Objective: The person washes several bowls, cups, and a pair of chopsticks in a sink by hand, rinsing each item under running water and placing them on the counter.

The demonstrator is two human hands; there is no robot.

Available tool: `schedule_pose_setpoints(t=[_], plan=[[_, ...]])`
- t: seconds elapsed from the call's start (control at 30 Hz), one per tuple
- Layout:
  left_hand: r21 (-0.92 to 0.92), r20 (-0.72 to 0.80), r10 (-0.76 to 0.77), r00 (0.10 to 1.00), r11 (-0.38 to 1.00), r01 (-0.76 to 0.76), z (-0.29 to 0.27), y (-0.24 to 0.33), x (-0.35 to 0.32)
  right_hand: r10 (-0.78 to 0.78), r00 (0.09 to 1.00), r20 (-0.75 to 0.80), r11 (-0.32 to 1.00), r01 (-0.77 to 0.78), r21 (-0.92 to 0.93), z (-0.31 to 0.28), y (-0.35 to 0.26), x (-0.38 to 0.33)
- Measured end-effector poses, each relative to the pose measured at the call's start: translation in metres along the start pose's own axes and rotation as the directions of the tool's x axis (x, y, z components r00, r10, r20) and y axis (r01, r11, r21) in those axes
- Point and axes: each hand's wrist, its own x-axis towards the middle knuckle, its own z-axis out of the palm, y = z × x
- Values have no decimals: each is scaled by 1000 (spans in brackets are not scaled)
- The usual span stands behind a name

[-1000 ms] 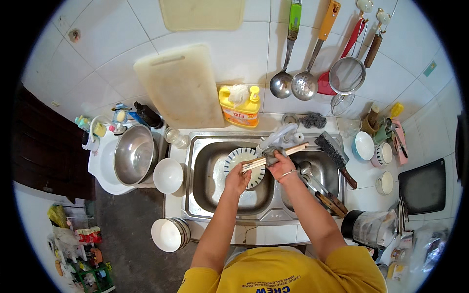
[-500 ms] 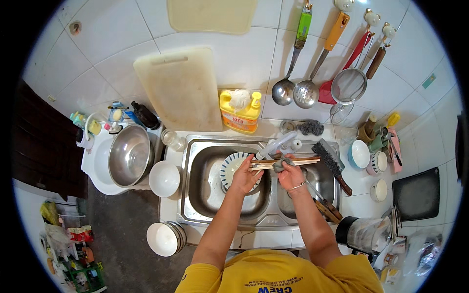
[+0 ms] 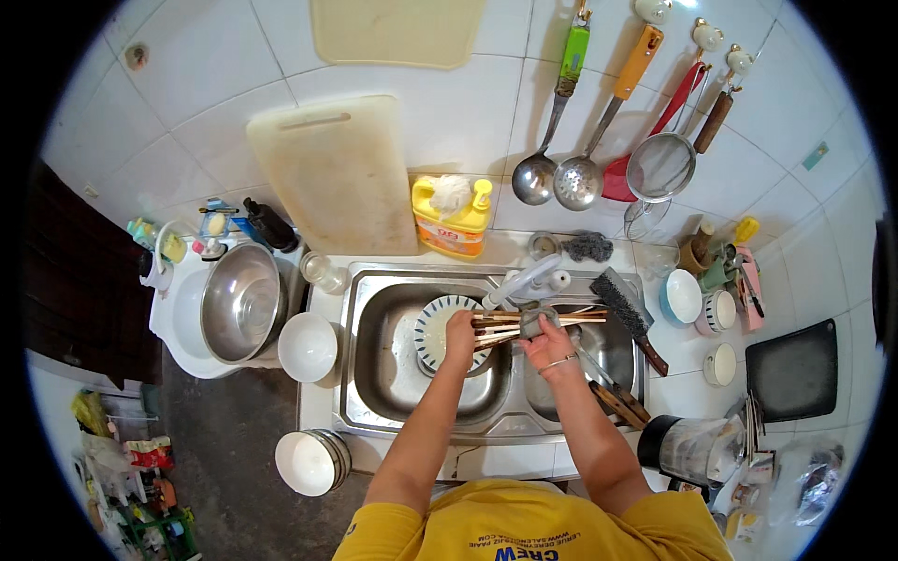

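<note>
A bundle of chopsticks lies crosswise in my hands, over the divide of the double sink. My left hand is closed round their left ends. A grey cloth is wrapped about the middle of the bundle, and my right hand grips it there; the chopsticks' other ends stick out to the right. Below my left hand, a plate with a blue-striped rim sits in the left basin. The faucet reaches over the basins just beyond the chopsticks.
A cleaver lies across the sink's right edge, wooden-handled utensils nearer me. White bowls and stacked bowls stand left, with a steel basin. Behind are a yellow jug and cutting board; ladles hang above.
My left hand has closed round the chopsticks' left ends, where its fingers were more spread. The chopsticks fan out more, and the cloth now wraps them in my right hand.
</note>
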Motion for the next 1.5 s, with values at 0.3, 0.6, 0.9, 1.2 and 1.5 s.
schedule_pose_setpoints(t=[0.3,0.6,0.9,1.2,1.5], plan=[[-632,147,-151,978,746,210,-6,33,-30,86,996,-25,994,-84,77,3,27,15],[-368,97,-195,976,904,217,1,37,-27,184,983,-11,976,-184,-119,21,2,-17],[-264,251,-175,952,934,241,-18,31,-36,296,953,-60,950,-288,117,-19,13,9],[-213,28,-322,946,923,320,-48,-32,-20,329,943,-46,926,-313,214,-18,18,-2],[-337,-136,-412,901,874,349,-101,-66,-16,399,895,197,788,-445,426,106,0,-85]])
